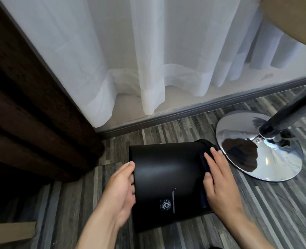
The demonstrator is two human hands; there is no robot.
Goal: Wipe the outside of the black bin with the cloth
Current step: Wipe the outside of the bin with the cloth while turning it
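The black bin (166, 178) lies tilted on its side over the grey wood-pattern floor, a small round white logo on its near wall. My left hand (119, 191) grips its left side, thumb up on the wall. My right hand (218, 182) presses flat on a dark cloth (205, 150) against the bin's right side. Most of the cloth is hidden under the hand; its dark folds show above the fingertips and below the palm.
A chrome round stool base (256, 148) with a dark post stands just right of the bin. A sheer white curtain (148, 51) hangs behind, above a grey skirting. Dark brown drapery (22, 105) fills the left. A cardboard edge (10, 232) lies at bottom left.
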